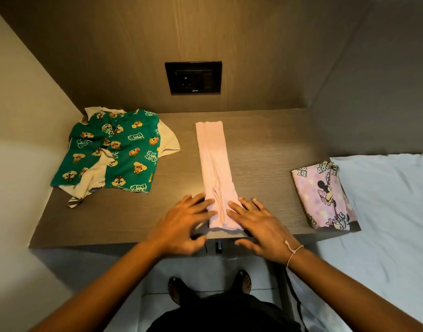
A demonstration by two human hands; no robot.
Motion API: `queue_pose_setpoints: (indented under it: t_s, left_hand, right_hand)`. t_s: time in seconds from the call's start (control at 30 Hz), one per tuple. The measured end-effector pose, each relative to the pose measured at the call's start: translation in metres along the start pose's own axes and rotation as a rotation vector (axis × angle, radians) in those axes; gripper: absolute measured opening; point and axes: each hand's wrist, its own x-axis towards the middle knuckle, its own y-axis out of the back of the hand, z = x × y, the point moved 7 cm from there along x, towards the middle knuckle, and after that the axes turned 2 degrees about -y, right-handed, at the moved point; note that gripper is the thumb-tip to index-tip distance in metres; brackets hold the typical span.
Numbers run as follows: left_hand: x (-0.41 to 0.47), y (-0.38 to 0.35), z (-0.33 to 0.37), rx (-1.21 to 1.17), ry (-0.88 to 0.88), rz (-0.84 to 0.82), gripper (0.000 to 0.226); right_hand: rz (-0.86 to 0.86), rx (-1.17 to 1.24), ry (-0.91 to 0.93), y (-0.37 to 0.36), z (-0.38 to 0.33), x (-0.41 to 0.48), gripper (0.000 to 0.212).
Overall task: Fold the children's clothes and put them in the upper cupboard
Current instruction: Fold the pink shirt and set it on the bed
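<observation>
A pale pink garment [214,164] lies folded into a long narrow strip down the middle of the wooden desk [265,144]. My left hand [184,224] and my right hand [256,224] rest flat with fingers spread on either side of its near end, fingertips touching the cloth. A green cartoon-print garment [114,152] lies crumpled with cream pieces at the desk's left. A folded lilac cartoon-print garment [323,195] sits at the desk's right edge.
A black wall socket [193,77] is set in the back panel above the desk. A bed with a white sheet [385,212] adjoins the desk on the right. A wall closes the left side. My feet stand on the floor below.
</observation>
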Motion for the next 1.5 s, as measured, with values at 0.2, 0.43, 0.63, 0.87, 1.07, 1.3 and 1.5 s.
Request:
queue_pose_setpoints:
  t_s: [0.2,0.43,0.63,0.87,1.07,1.3,1.5]
  left_hand:
    - [-0.015,-0.014,0.019,-0.026,0.014,0.253,0.032]
    - [-0.038,0.015,0.023,-0.428,0.180,0.451,0.011]
    - [-0.024,0.063,0.003,-0.884,0.299,0.421,0.015]
    - [0.036,0.084,-0.075,-0.619,0.645,0.332,0.015]
    - [0.070,0.079,-0.107,-0.108,0.767,0.181,0.040]
    - [0.051,0.022,-0.073,0.216,0.252,0.068,0.089]
    - [0.052,0.007,-0.088,0.265,0.314,0.031,0.092]
  right_hand:
    - [0.251,0.096,0.060,-0.002,-0.005,-0.015,0.049]
    - [0.388,0.479,-0.064,0.041,-0.019,-0.028,0.035]
    - [0.356,0.702,-0.084,0.107,-0.018,0.007,0.023]
    - [0.349,0.472,-0.205,0.117,0.027,0.114,0.018]
    - [0.203,0.256,-0.411,0.083,0.056,0.159,0.038]
    - [0.048,0.002,-0.205,0.033,0.030,0.122,0.066]
    - [-0.034,-0.091,-0.226,0.018,0.033,0.123,0.065]
